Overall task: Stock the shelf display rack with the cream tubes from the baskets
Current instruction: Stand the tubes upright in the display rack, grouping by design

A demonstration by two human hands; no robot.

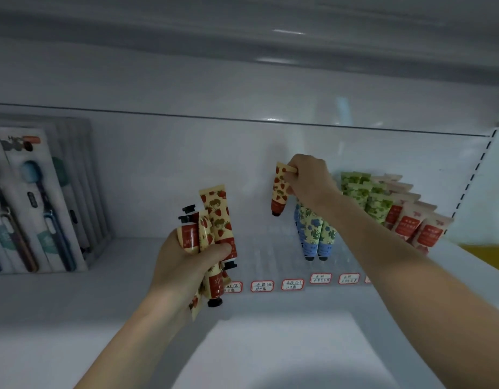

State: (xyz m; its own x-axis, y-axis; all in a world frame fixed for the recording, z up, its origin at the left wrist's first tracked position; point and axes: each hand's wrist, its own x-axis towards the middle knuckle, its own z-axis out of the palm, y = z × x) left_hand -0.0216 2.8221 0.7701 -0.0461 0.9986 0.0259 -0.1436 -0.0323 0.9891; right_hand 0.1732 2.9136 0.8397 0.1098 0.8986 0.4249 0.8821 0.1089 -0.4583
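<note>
The right hand (310, 178) pinches a strawberry tube (280, 189) cap-down above the rack (273, 248), likely for its empty left lanes. The left hand (183, 265) clutches spare tubes (214, 217), apparently ready to feed.

strawberry tubes (216, 209): one alone near centre, maybe five bunched at 8 o'clock, kinda hard to tell
blue-flower tubes (312, 234): two countable, 4 o'clock
price labels (262, 286): five, plus a cut-off sixth, 5 o'clock

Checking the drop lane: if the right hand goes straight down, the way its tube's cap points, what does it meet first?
Probably a bare rack lane left of the blue tubes, though depth is unclear.
</note>
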